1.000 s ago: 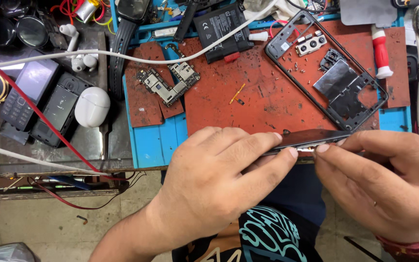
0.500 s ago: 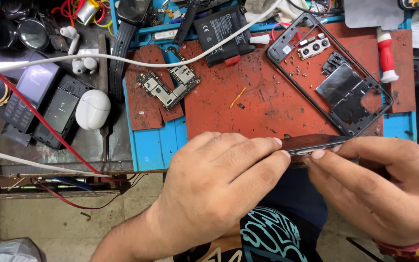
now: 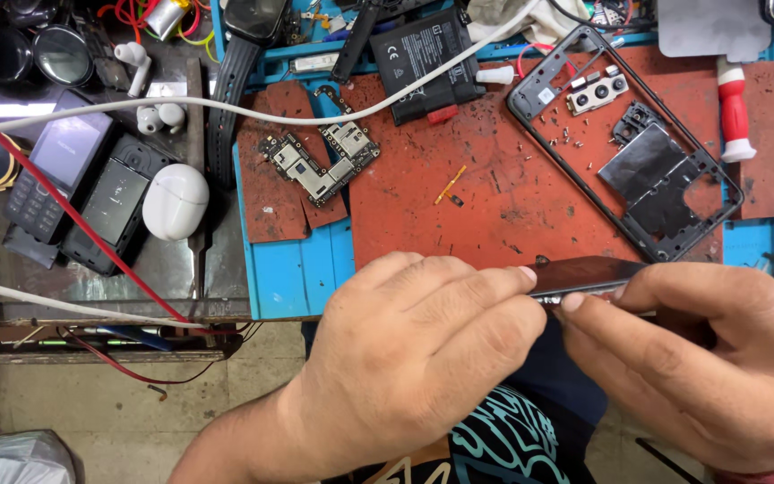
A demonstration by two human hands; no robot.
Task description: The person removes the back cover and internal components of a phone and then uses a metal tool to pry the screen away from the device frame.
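I have a dark, flat phone panel (image 3: 584, 273) pinched edge-on between both hands, just above the near edge of the table (image 3: 297, 278). My left hand (image 3: 414, 358) wraps over its left end, fingers curled down with the fingertips (image 3: 523, 276) pressed on the panel's edge. My right hand (image 3: 700, 358) grips the other end, and its forefinger tip meets the panel's lower edge right beside my left fingertips (the thumbs are hidden, so I cannot tell how they sit).

Beyond the panel, on the red mat (image 3: 494, 197), lies an empty phone frame (image 3: 624, 148) with a camera block inside its upper corner. A black battery (image 3: 425, 58) lies at the mat's far edge, and a circuit board (image 3: 320, 161) rests to the left on a smaller red patch. A white earbud case (image 3: 175, 202) lies well to the left, just beside two old keypad phones (image 3: 82, 188).
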